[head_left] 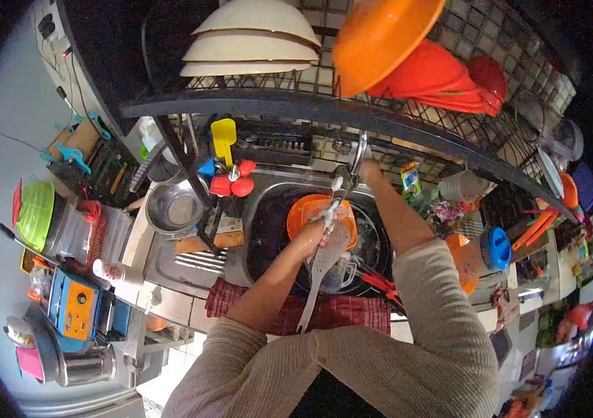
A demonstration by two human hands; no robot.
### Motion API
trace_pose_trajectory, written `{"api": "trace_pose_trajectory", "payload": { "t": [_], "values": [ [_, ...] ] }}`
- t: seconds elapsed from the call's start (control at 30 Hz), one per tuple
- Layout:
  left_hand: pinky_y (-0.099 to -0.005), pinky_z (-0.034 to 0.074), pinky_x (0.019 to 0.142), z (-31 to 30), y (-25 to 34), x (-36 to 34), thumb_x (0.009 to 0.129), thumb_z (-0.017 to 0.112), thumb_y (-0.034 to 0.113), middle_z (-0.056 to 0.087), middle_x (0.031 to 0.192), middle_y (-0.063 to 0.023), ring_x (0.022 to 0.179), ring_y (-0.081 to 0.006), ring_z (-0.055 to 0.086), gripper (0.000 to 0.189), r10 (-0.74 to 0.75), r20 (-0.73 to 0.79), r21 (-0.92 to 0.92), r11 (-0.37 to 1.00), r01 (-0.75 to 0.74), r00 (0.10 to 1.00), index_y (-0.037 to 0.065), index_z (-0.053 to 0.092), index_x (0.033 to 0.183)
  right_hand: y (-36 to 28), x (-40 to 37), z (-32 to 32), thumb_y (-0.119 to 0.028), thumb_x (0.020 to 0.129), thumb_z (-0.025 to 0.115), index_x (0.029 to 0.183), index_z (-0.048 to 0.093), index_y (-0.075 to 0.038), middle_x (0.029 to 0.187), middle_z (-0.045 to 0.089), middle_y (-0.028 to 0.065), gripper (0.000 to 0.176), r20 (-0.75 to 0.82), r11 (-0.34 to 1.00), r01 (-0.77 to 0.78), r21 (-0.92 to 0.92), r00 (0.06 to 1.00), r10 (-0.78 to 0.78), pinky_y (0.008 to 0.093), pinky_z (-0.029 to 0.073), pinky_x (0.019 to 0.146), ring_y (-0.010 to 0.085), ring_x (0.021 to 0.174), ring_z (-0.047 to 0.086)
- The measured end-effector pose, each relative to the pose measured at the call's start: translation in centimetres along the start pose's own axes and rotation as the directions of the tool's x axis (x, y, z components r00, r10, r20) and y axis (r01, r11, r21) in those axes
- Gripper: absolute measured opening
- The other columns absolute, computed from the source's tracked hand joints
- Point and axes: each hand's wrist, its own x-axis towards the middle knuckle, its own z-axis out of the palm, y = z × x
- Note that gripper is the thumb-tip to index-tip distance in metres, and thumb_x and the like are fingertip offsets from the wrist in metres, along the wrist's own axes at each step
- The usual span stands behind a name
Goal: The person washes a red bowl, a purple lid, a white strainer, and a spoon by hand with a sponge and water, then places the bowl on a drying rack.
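Note:
My left hand point(312, 241), wet with suds, is closed around a pale slotted spatula point(329, 252) over the sink point(258, 202). The spatula's long handle slants down toward my body. My right hand point(367, 169) is up at the metal faucet point(360, 148), touching or very near it; its fingers are hidden. Below the faucet's spout, an orange basin point(298, 217) sits in the sink, partly covered by my left hand. A clear cup point(342, 276) lies beside the spatula, close to red-handled utensils point(379, 281).
A dark dish rack point(275, 102) spans overhead, holding cream bowls point(255, 47) and an orange bowl point(387, 38). Left of the sink stand a steel bowl point(175, 207) and red measuring cups point(230, 184). A red checked cloth point(359, 315) covers the front edge. A blue-lidded pitcher point(495, 249) stands right.

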Motion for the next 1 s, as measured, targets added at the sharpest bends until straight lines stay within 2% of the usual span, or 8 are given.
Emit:
{"api": "trace_pose_trajectory", "payload": {
  "t": [0.27,0.33,0.37,0.53,0.63,0.73,0.8,1.0],
  "values": [
    [-0.0215,0.028,0.038,-0.3,-2.7,4.2,0.085,0.051,0.033,0.04,0.063,0.003,0.046,-0.0077,0.035,0.014,-0.016,-0.184,-0.363,0.93,-0.053,0.983,0.019,0.052,0.089,-1.1,-10.0,5.1,-0.013,0.082,0.049,0.087,0.051,-0.005,0.067,0.053,0.0071,0.009,-0.031,0.684,0.623,-0.379,0.731,-0.682,0.0332,0.044,0.053,0.0193,0.056,0.053],
    [-0.0234,0.032,0.039,0.1,-3.6,5.3,0.085,0.051,0.032,0.043,0.064,0.0018,0.048,-0.0097,0.039,0.014,-0.01,-0.176,-0.426,0.902,-0.067,0.984,0.018,0.053,0.087,0.5,-10.8,7.4,-0.018,0.079,0.048,0.085,0.056,-0.002,0.081,0.06,0.0154,0.019,-0.006,0.944,0.328,-0.045,0.944,-0.328,0.0401,0.046,0.064,0.03,0.066,0.057],
    [-0.0235,0.035,0.04,0.8,-3.6,5.7,0.085,0.048,0.028,0.048,0.067,0.0005,0.051,-0.0116,0.044,0.014,-0.054,-0.232,-0.476,0.877,-0.065,0.971,0.015,0.053,0.086,-1.1,-11.5,7.1,-0.022,0.078,0.047,0.089,0.057,-0.001,0.088,0.059,0.0199,0.025,0.333,0.815,0.424,-0.395,0.893,-0.303,0.0416,0.046,0.07,0.0344,0.074,0.057],
    [-0.0279,0.045,0.052,1.0,-4.4,6.6,0.085,0.045,0.021,0.057,0.076,-0.0033,0.064,-0.0148,0.056,0.016,-0.063,-0.266,-0.549,0.83,-0.098,0.962,0.01,0.055,0.092,-5.7,-17.0,7.3,-0.025,0.074,0.042,0.1,0.056,0.002,0.102,0.053,0.0311,0.041,0.146,0.873,0.052,-0.485,0.989,0.022,0.0418,0.039,0.088,0.0434,0.099,0.05],
    [-0.0334,0.047,0.059,-0.9,-6.6,8.2,0.085,0.048,0.031,0.06,0.084,-0.0039,0.073,-0.016,0.058,0.023,0.064,-0.304,-0.454,0.867,-0.204,0.95,0.011,0.059,0.09,-3.3,-17.6,7.2,-0.018,0.072,0.047,0.102,0.054,0.003,0.1,0.055,0.0256,0.037,0.087,0.947,0.113,-0.301,0.992,-0.09,0.0396,0.042,0.08,0.0365,0.091,0.054],
    [-0.0405,0.047,0.065,-0.5,-6.3,7.9,0.085,0.047,0.031,0.061,0.089,-0.0101,0.079,-0.0227,0.06,0.029,0.412,-0.331,0.096,0.91,-0.404,0.849,0.005,0.057,0.095,-5.1,-18.3,6.5,-0.012,0.072,0.054,0.091,0.056,0.002,0.086,0.06,0.0164,0.024,0.015,0.999,-0.051,0.002,0.999,0.051,0.0341,0.045,0.063,0.0235,0.07,0.057],
    [-0.0429,0.045,0.074,-0.3,-5.9,6.7,0.086,0.043,0.024,0.059,0.098,-0.0209,0.088,-0.033,0.058,0.031,0.54,-0.149,0.795,0.564,-0.224,0.829,-0.002,0.053,0.1,-2.6,-16.6,6.0,-0.016,0.073,0.057,0.083,0.058,0.001,0.074,0.061,0.0127,0.02,0.025,0.944,-0.051,0.326,0.999,0.045,0.0321,0.045,0.057,0.0194,0.062,0.057],
    [-0.0437,0.039,0.085,2.5,-3.2,2.4,0.089,0.035,0.029,0.049,0.111,-0.0286,0.104,-0.0427,0.048,0.045,0.577,-0.165,0.696,0.643,-0.32,0.8,-0.002,0.033,0.123,-3.6,-15.0,5.7,-0.024,0.08,0.055,0.078,0.059,0.001,0.068,0.06,0.011,0.026,-0.003,0.998,-0.045,-0.034,0.999,0.045,0.0328,0.044,0.058,0.018,0.063,0.058]
  ]
}}
